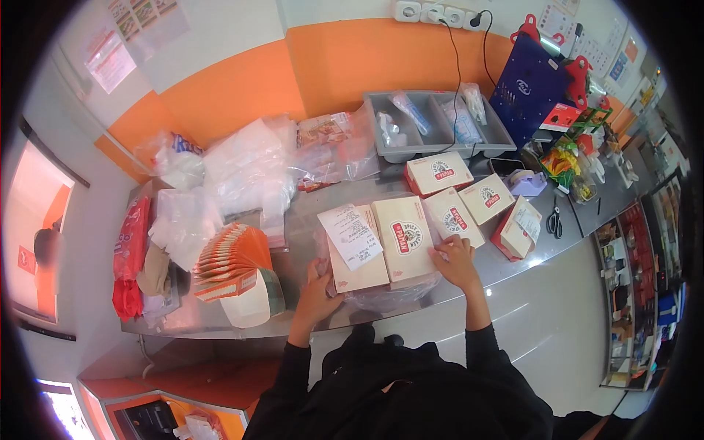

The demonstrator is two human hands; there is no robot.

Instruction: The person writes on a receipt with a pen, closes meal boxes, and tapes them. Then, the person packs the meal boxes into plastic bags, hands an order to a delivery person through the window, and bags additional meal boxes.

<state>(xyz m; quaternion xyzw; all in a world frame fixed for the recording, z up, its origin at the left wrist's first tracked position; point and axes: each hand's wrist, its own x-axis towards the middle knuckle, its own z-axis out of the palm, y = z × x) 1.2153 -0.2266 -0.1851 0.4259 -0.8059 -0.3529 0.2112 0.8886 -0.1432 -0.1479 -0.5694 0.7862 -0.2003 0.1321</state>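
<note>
Two cream food boxes stand side by side on the steel table, a clear plastic bag [392, 297] spread under and around them. A white receipt [350, 236] lies on top of the left box [359, 277]; the right box [400, 238] carries a red chicken logo. At the left box's side, my left hand [314, 297] has its fingers closed on the bag's edge. My right hand [456, 262] pinches the bag along the right box's side, close to another small box [455, 218].
More boxes [438, 174] stand behind and to the right, near a tape dispenser [525, 182] and black scissors [555, 222]. Folded orange cartons [233, 257] and plastic bags [246, 165] lie left. A grey divided tray [396, 152] sits at the back.
</note>
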